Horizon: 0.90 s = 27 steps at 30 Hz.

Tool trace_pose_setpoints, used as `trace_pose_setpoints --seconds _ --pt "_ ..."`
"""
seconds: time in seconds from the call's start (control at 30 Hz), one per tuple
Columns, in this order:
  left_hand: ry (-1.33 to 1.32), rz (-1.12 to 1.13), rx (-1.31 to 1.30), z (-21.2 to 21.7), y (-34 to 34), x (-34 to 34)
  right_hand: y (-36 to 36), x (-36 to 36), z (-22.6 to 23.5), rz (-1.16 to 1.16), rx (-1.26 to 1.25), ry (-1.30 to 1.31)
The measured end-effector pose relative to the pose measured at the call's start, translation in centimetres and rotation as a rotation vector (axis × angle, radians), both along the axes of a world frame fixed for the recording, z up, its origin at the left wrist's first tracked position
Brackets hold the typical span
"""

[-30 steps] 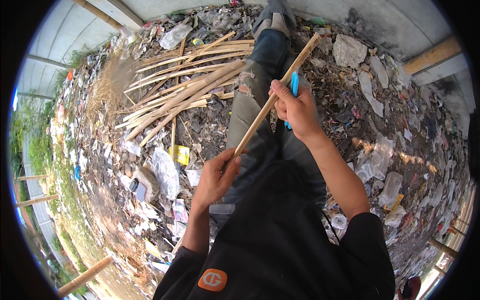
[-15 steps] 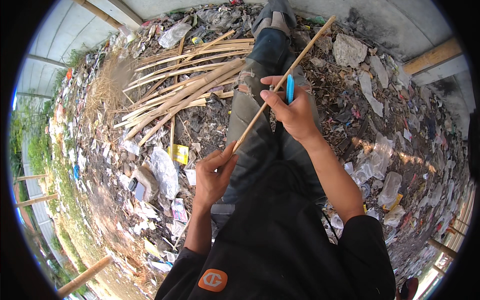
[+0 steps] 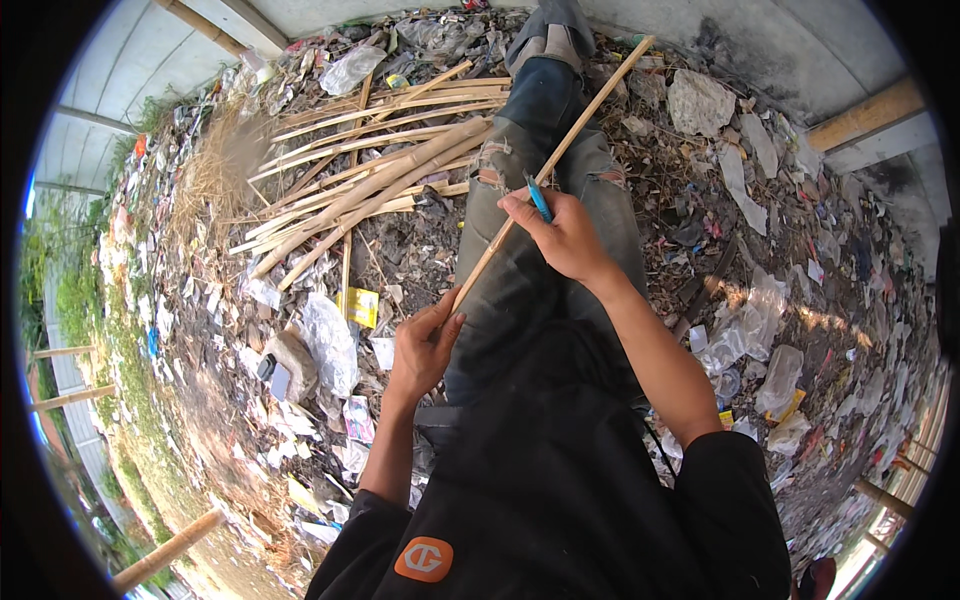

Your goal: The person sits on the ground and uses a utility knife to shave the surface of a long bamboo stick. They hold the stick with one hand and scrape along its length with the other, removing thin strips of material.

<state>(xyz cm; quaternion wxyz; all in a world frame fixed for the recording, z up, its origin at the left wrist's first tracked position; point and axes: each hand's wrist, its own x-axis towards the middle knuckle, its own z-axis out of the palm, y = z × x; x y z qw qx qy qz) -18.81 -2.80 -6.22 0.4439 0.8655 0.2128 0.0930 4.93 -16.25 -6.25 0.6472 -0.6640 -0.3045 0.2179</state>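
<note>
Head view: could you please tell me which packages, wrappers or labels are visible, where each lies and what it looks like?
Yellow packet: flat, squarish, on the ground left of the knees.
Clear plastic bag: crumpled, beside the packet.
Orange patch: rounded, on the black jacket.

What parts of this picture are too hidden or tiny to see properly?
- Head view: the near end of the bamboo stick is hidden inside the left hand.
- Head view: most of the blue-handled tool is covered by the right hand; its working end cannot be made out.
- Head view: the scraps in the litter on the ground are too small to tell apart.
- Head view: the foot is cut off by the top edge.
</note>
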Motion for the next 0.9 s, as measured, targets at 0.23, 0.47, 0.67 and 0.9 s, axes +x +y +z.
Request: trace_pose_setpoints --seconds 0.23,0.47,0.67,0.9 --pt "0.082 -0.005 0.097 -6.0 1.9 -2.6 -2.7 -0.8 -5.4 0.107 -0.385 0.044" --pt "0.117 0.001 0.054 -5.9 2.5 -3.3 -2.8 2.4 -7.6 -0.139 -0.572 -0.183" --pt "0.129 0.013 0.025 -6.8 2.4 -3.7 -1.8 4.2 -7.8 -0.230 -0.779 -0.301" --pt "0.074 0.015 0.040 -7.9 1.9 -3.9 -1.0 0.9 -7.6 -0.155 -0.776 -0.384"
